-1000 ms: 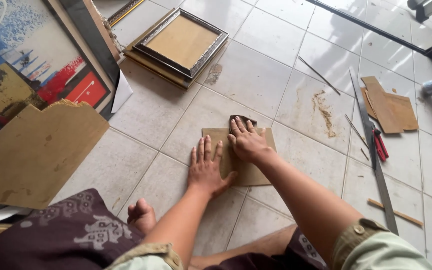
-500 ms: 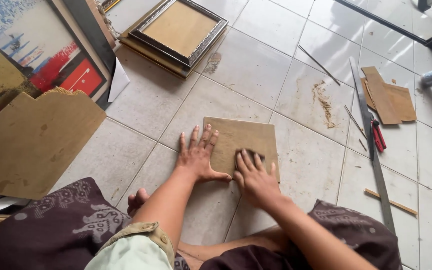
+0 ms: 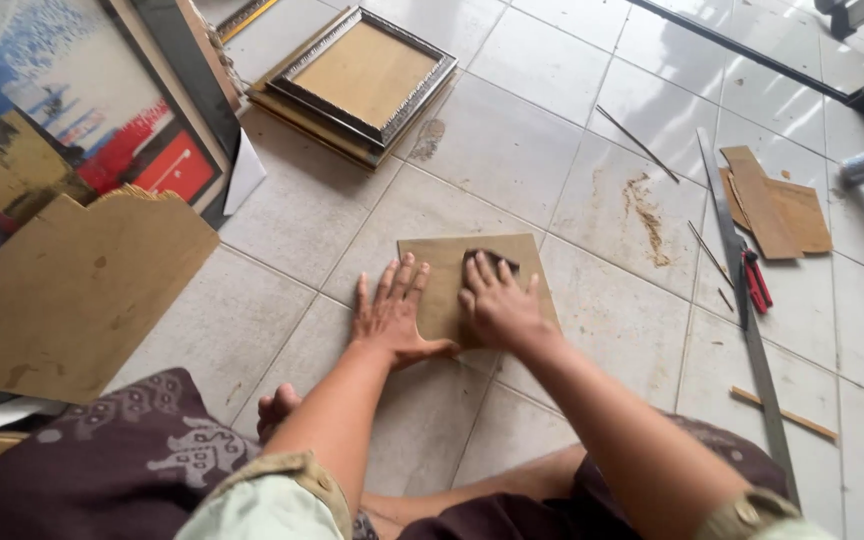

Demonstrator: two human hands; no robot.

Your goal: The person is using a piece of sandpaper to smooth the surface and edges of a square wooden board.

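A small brown rectangular board (image 3: 432, 262) lies flat on the tiled floor in front of me. My left hand (image 3: 389, 313) rests flat with fingers spread on the board's left edge, holding it down. My right hand (image 3: 497, 303) presses a dark piece of sandpaper (image 3: 489, 260) onto the middle of the board; only the sandpaper's far edge shows beyond my fingertips.
A large brown board (image 3: 72, 290) and a painted canvas (image 3: 52, 120) lean at the left. Stacked picture frames (image 3: 362, 80) lie ahead. At the right are a long metal ruler (image 3: 742, 300), a red cutter (image 3: 755, 281), board offcuts (image 3: 777, 205) and thin sticks (image 3: 784, 413).
My right hand slid the sandpaper from the board's far edge to its near part, then back to the middle. My left hand stayed pressed on the board's left side.
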